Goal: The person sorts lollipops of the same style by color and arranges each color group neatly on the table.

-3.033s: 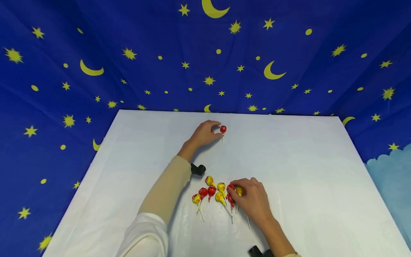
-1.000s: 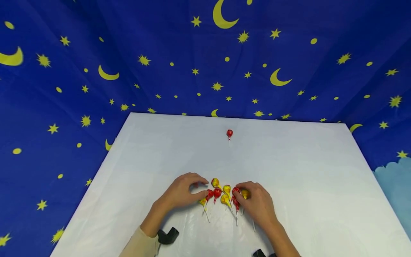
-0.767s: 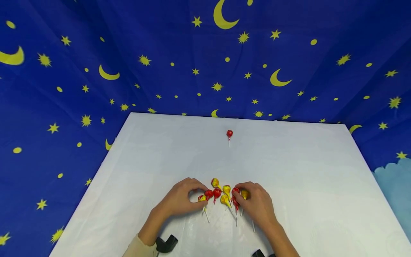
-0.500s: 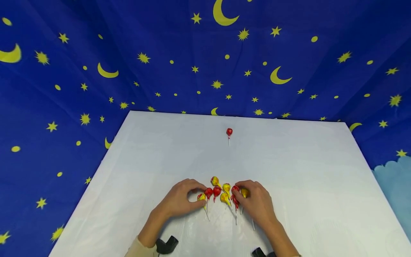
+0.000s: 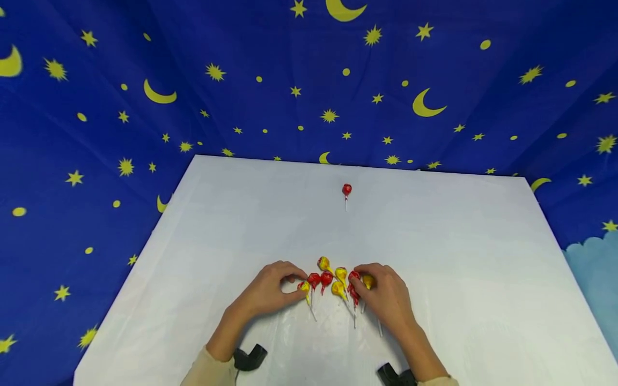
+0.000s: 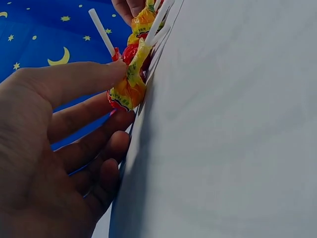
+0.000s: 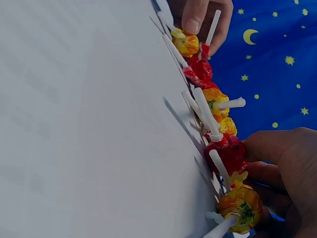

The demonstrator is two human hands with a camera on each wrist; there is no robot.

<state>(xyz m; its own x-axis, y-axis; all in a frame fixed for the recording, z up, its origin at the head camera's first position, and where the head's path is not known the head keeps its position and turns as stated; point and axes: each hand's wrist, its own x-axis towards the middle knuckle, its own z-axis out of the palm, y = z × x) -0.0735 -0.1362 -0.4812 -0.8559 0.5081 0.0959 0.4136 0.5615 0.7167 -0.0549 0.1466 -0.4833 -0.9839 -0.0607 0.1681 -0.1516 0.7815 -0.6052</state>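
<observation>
Your left hand [image 5: 267, 292] is pinching the yellow lollipop [image 5: 304, 287] at the left end of the cluster [image 5: 333, 281], thumb and forefinger curled round its wrapped head; the left wrist view is showing that same head [image 6: 126, 91] caught between your fingertips. That cluster of red and yellow lollipops is lying near the front edge of the tabletop [image 5: 458, 257], about midway along it, sticks pointing toward you. Your right hand [image 5: 386, 300] is curling over the right end of the cluster, its fingers closing on a yellow lollipop [image 5: 368, 281] there, with a red one [image 5: 354, 277] just beside it. One lone red lollipop [image 5: 346, 190] is sitting well apart, near the back edge. You appear to be at the picking stage of sorting; the next move likely calls for lifting one candy cleanly without dragging its neighbours.
</observation>
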